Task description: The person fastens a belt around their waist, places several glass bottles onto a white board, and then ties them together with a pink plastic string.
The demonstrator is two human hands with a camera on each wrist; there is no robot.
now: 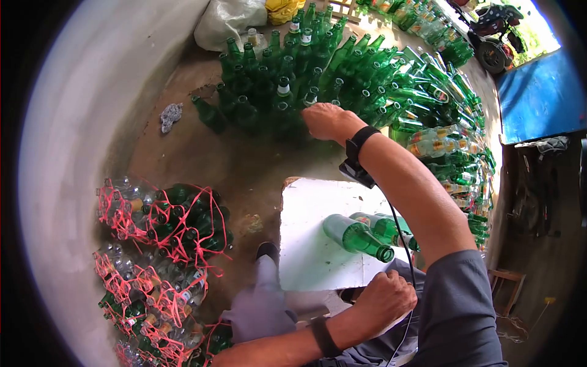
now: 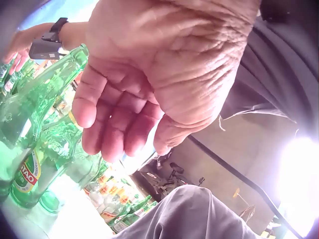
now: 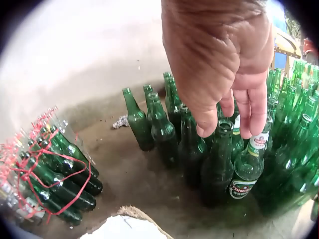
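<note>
nearest, a gray sleeve (image 1: 461, 306) is covering part of the right arm (image 1: 422, 183); the right hand (image 1: 328, 120) is reaching over green bottles (image 1: 263, 82) standing on the floor (image 1: 202, 153), its fingers (image 3: 256, 107) parted and pointing down; whether it is touching one, i cannot tell; the left hand (image 1: 386, 298) is curling loosely, holding nothing, near more bottles (image 1: 348, 233) that are resting on the desk (image 1: 306, 244)

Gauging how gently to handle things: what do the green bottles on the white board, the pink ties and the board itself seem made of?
Green bottles: almost certainly glass, glossy and see-through, with bright highlights. Pink ties: probably plastic ribbon, slightly shiny, in thin, crinkled strands. White board: smooth-looking pale top; its rough brownish edge suggests wood or fibreboard, but the core can't be confirmed.
</note>
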